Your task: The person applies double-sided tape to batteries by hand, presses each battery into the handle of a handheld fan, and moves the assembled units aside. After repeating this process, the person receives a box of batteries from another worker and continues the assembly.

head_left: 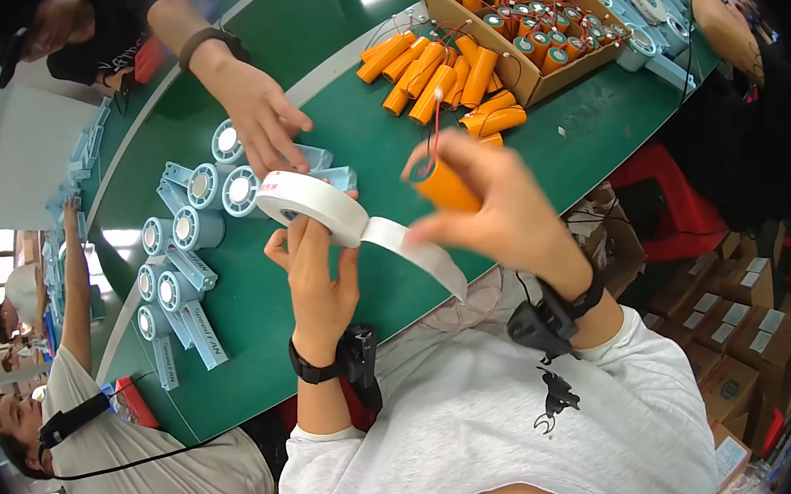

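Observation:
My left hand (321, 283) holds a wide roll of white tape (319, 202), with fingers up inside its core. A loose strip of tape (427, 262) hangs off the roll toward my body. In my right hand (508, 210), slightly blurred, an orange cylindrical battery (447, 191) is gripped between thumb and fingers. Its red and dark wires rise to a small white connector (438, 93). The right thumb is close to the tape strip; whether it touches cannot be made out. Further off on the green table (375, 159) lies a pile of similar orange batteries (427, 71).
A cardboard box (573, 81) full of upright batteries stands behind the pile. Light-blue handheld fan bodies (197, 228) cover the left of the table. Another person's hand (261, 115) reaches over them, near my tape roll. Cartons (731, 327) are stacked at right.

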The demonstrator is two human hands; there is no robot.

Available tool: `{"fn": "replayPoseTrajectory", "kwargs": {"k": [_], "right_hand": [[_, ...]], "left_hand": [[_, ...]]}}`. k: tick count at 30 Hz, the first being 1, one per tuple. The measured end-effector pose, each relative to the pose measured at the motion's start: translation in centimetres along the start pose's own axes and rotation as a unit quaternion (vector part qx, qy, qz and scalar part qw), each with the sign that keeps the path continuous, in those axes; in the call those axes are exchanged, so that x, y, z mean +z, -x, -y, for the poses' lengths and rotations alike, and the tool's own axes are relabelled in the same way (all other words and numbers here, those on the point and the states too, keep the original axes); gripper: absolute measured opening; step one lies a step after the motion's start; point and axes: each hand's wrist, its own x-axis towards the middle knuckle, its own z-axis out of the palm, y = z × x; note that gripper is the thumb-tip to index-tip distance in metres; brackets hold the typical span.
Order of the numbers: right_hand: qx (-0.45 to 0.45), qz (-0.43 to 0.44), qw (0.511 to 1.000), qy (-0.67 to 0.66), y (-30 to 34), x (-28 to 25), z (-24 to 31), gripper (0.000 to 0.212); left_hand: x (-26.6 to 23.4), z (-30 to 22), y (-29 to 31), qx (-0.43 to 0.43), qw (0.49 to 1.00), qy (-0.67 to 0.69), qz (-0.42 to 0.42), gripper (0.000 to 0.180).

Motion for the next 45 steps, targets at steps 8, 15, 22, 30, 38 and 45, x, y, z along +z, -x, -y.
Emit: {"fn": "replayPoseTrajectory", "kwargs": {"k": [8,15,22,30,38,45], "right_hand": [[0.192,0.132,0.973,-0.01,3.3,1.3,-3.1,0.024],[0.096,0.023,0.994,0.045,2.5,-0.8,-0.9,0.024],[-0.075,0.004,0.991,0.111,-0.3,3.9,-0.7,0.029],[-0.048,-0.096,0.993,0.049,-1.2,4.2,-3.1,0.021],[0.11,-0.137,0.939,-0.296,-3.4,5.5,-4.8,0.016],[-0.117,-0.375,0.834,-0.386,-8.1,0.7,-6.6,0.015]], "left_hand": [[-0.5,-1.3,1.3,-0.075,0.991,0.107,-0.004,0.045],[-0.2,-0.1,3.4,-0.057,0.997,0.024,0.04,0.043],[-0.7,-0.6,2.8,0.005,0.995,-0.048,0.089,0.039],[-0.9,-0.9,2.8,-0.006,0.99,-0.048,0.132,0.04],[-0.7,-1.3,1.0,0.047,0.983,-0.102,0.148,0.04],[-1.1,-1.5,1.4,0.082,0.976,-0.056,0.194,0.031]]}}
